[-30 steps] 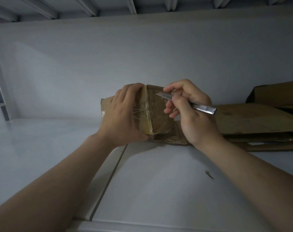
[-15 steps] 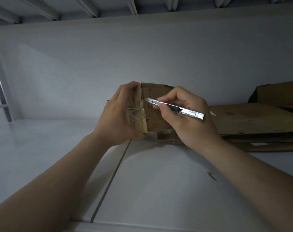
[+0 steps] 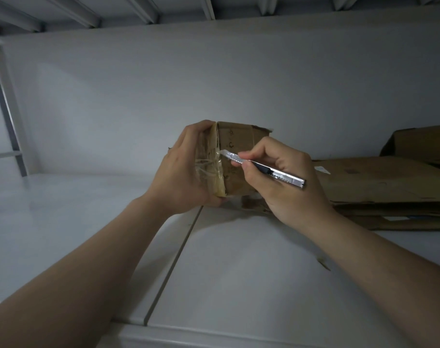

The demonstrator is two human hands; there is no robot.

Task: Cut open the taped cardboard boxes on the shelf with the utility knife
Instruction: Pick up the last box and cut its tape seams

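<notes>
A small brown cardboard box [image 3: 236, 156], wrapped in clear tape, stands on end on the white shelf [image 3: 239, 272]. My left hand [image 3: 181, 172] grips its left side, fingers curled over the top edge. My right hand [image 3: 281, 177] holds a silver utility knife [image 3: 264, 169] like a pen. The blade tip touches the taped front corner edge of the box, about halfway up.
Flattened cardboard sheets [image 3: 379, 187] lie stacked on the shelf at the right, with another box [image 3: 420, 141] behind them. A seam [image 3: 173, 267] runs across the shelf. A small scrap [image 3: 323, 263] lies near my right forearm. A metal upright [image 3: 5, 101] stands at the left.
My left hand has turned the box more upright, its taped corner edge facing me. The knife has moved left and down until its tip meets that taped edge.
</notes>
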